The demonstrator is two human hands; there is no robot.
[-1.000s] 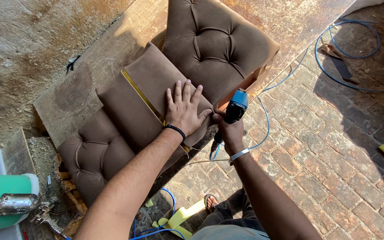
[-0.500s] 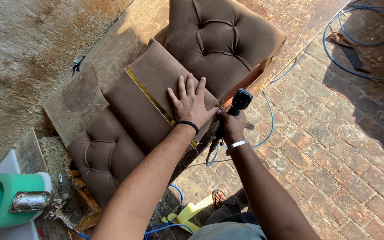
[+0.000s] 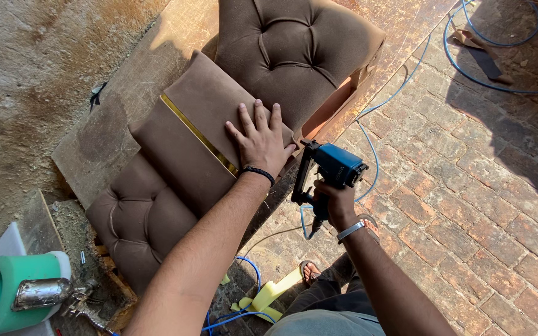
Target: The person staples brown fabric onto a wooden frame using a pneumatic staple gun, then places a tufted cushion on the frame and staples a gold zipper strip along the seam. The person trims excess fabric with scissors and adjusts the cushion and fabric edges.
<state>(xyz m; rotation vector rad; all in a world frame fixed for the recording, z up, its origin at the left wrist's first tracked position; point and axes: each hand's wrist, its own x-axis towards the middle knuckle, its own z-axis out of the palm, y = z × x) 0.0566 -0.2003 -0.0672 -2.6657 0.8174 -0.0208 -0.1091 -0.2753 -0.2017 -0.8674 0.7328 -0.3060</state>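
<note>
With fingers spread, the left hand [image 3: 259,140] pressed flat on the brown velvet cushion panel with a gold strip [image 3: 203,134], while beside its edge the right hand [image 3: 334,202], fingers curled tight, gripped the blue pneumatic staple gun [image 3: 330,171], which seemingly needed its nose set against that edge.

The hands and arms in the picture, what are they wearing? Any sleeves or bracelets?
No sleeves show: both forearms are bare all the way down the frame. The left hand has a thin black band around its wrist. The right hand has a shiny silver-coloured bangle around its wrist. No gloves and no rings can be seen on the fingers.
</note>
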